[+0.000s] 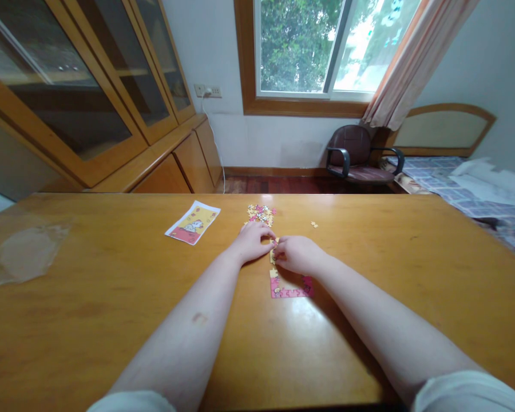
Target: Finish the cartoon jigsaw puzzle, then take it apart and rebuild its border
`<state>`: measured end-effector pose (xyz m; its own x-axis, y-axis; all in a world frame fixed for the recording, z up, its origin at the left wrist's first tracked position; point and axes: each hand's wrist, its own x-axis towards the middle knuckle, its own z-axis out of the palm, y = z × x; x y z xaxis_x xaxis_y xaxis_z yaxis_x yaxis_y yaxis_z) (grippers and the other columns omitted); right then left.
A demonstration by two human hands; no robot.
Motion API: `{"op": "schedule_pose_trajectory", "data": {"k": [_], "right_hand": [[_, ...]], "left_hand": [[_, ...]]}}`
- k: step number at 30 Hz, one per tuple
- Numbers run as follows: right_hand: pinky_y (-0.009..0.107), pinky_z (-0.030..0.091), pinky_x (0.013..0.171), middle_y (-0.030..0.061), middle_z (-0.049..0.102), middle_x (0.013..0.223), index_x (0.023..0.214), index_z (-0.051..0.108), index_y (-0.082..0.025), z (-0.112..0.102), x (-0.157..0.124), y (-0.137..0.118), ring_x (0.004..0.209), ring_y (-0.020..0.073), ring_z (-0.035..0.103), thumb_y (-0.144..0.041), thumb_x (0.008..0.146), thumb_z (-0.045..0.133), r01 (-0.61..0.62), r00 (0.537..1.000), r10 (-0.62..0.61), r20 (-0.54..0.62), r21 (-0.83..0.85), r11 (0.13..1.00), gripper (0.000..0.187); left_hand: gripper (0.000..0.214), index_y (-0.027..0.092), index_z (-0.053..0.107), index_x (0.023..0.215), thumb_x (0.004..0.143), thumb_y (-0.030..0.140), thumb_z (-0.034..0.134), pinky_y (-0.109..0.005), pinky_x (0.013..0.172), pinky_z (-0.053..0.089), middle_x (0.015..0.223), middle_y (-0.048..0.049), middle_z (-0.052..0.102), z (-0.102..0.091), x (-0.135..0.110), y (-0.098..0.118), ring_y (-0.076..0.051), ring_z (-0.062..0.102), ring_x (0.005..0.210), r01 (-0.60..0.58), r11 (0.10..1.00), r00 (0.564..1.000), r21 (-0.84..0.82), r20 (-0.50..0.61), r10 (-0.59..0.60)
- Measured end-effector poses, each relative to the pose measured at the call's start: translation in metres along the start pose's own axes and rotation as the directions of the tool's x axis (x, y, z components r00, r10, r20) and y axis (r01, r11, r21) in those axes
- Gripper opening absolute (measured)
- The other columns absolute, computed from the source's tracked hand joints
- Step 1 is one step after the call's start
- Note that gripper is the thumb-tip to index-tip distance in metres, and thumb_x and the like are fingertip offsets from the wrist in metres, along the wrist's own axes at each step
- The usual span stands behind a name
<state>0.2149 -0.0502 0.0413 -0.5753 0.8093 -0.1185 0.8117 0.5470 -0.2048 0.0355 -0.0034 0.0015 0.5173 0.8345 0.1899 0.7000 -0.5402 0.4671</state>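
Note:
My left hand (252, 241) and my right hand (297, 254) meet over the middle of the wooden table (111, 297), fingertips together in a pinch on small jigsaw pieces at the top of a partly joined pink and yellow puzzle strip (288, 288). The strip runs up under my right hand and along a pink bottom edge. Just beyond my hands lies a heap of loose puzzle pieces (261, 213), with one stray piece (314, 224) to its right. A printed picture card (193, 222) in yellow and red lies to the left of the heap.
A crumpled clear plastic bag (23, 252) lies at the table's left edge. Glass-fronted wooden cabinets (90, 97) stand along the left wall. Behind the table are a dark armchair (360, 154), a window, and a bed (476, 189) at the right.

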Motion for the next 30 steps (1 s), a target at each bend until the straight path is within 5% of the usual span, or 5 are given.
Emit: {"op": "schedule_pose_trajectory", "data": {"k": [14, 19, 24, 30], "right_hand": [[0.025, 0.044, 0.079, 0.0045, 0.071, 0.104, 0.095, 0.076, -0.024, 0.003, 0.000, 0.004, 0.089, 0.0184, 0.065, -0.025, 0.086, 0.053, 0.061, 0.998, -0.060, -0.025, 0.064, 0.996, 0.025], [0.028, 0.043, 0.086, 0.0107, 0.068, 0.106, 0.106, 0.071, -0.018, 0.003, 0.007, 0.031, 0.097, 0.0206, 0.063, -0.022, 0.092, 0.046, -0.234, 0.959, 0.239, -0.154, 0.054, 0.971, 0.029], [0.040, 0.042, 0.089, 0.0227, 0.063, 0.114, 0.113, 0.066, -0.009, 0.000, 0.006, 0.077, 0.107, 0.0321, 0.058, -0.021, 0.094, 0.039, -0.656, 0.739, 0.634, -0.228, -0.032, 0.754, 0.035], [0.037, 0.044, 0.086, 0.0164, 0.065, 0.113, 0.110, 0.071, -0.020, 0.006, 0.006, 0.094, 0.105, 0.0296, 0.060, -0.020, 0.093, 0.040, -0.564, 0.814, 0.556, -0.168, -0.001, 0.826, 0.035]], "left_hand": [[0.015, 0.025, 0.073, 0.087, 0.078, 0.032, 0.064, -0.039, 0.095, 0.043, 0.100, -0.0034, 0.068, -0.002, -0.001, 0.002, -0.023, 0.057, 0.102, 0.002, 1.000, 1.000, 0.000, 0.006, -0.002], [0.017, 0.026, 0.073, 0.089, 0.077, 0.034, 0.065, -0.039, 0.095, 0.043, 0.099, -0.0033, 0.068, -0.001, 0.000, 0.001, -0.023, 0.057, 0.100, -0.004, 1.000, 1.000, 0.004, 0.000, 0.004], [0.017, 0.025, 0.073, 0.088, 0.078, 0.035, 0.064, -0.040, 0.097, 0.042, 0.099, -0.0033, 0.068, 0.000, 0.000, -0.001, -0.023, 0.058, 0.102, -0.008, 1.000, 1.000, 0.000, 0.013, 0.008], [0.016, 0.026, 0.073, 0.087, 0.077, 0.034, 0.065, -0.040, 0.097, 0.042, 0.101, -0.0033, 0.068, 0.000, 0.000, -0.001, -0.024, 0.057, 0.103, 0.008, 1.000, 1.000, -0.006, 0.014, -0.008]]}}
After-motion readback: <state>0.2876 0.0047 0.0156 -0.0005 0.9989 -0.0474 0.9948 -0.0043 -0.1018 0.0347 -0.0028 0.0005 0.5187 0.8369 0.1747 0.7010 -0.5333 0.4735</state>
